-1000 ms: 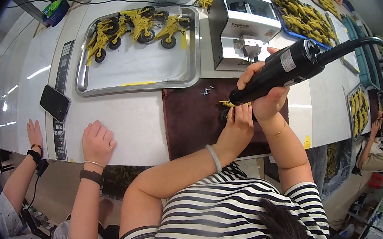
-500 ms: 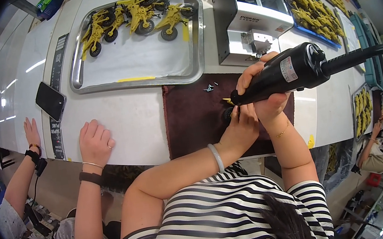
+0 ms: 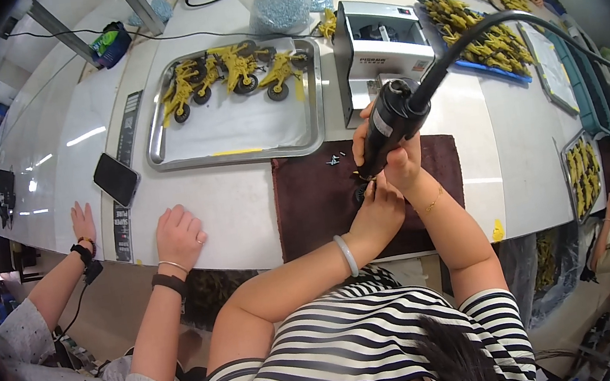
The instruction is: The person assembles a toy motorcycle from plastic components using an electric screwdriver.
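Observation:
My right hand (image 3: pixel 403 164) is wrapped round a black electric screwdriver (image 3: pixel 390 114), held tilted with its cable end up and away. Its nose points down at a small yellow toy motorcycle (image 3: pixel 360 192) with a black wheel, mostly hidden behind my fingers. My left hand (image 3: pixel 380 213), a pale bangle on its wrist, pinches this motorcycle against the dark red cloth mat (image 3: pixel 312 216). Whether the bit touches a screw cannot be seen. A few loose screws (image 3: pixel 333 160) lie on the mat, left of the screwdriver.
Beyond the mat stand a metal tray (image 3: pixel 239 157) of yellow motorcycles (image 3: pixel 241 68) and a white-and-black box-shaped machine (image 3: pixel 389 60). A blue tray (image 3: pixel 493 71) of yellow parts is farther right. At left are a phone (image 3: pixel 117 179) and another person's hands (image 3: pixel 180 236). The screwdriver's cable (image 3: pixel 498 20) arches rightward.
My right hand has swung the screwdriver more upright, bringing its nose down to the motorcycle. My left hand keeps its pinch. The whole view has shifted slightly.

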A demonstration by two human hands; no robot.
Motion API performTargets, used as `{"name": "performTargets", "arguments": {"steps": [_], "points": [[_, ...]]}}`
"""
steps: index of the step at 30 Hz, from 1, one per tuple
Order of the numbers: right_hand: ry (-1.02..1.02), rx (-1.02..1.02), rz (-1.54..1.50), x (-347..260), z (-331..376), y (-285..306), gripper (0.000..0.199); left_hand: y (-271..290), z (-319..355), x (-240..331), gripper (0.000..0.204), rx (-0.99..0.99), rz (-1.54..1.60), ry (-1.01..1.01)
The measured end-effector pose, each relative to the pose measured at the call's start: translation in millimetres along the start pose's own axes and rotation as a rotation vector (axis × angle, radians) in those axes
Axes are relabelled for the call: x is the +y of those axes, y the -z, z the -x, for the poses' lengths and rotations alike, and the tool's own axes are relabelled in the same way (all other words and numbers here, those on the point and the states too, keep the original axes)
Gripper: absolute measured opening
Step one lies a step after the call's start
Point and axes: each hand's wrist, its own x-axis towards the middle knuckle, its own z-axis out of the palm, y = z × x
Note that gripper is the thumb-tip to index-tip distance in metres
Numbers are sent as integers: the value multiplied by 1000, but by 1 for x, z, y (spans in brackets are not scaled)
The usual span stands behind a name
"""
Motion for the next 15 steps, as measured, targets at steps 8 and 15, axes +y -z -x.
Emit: {"name": "performTargets", "arguments": {"steps": [8, 15], "points": [[12, -5, -5, -12, 2, 8, 90, 2, -1, 4, 35, 20, -23, -55], [368, 621, 32, -90, 41, 44, 82, 19, -15, 4, 22, -29, 29, -27]]}}
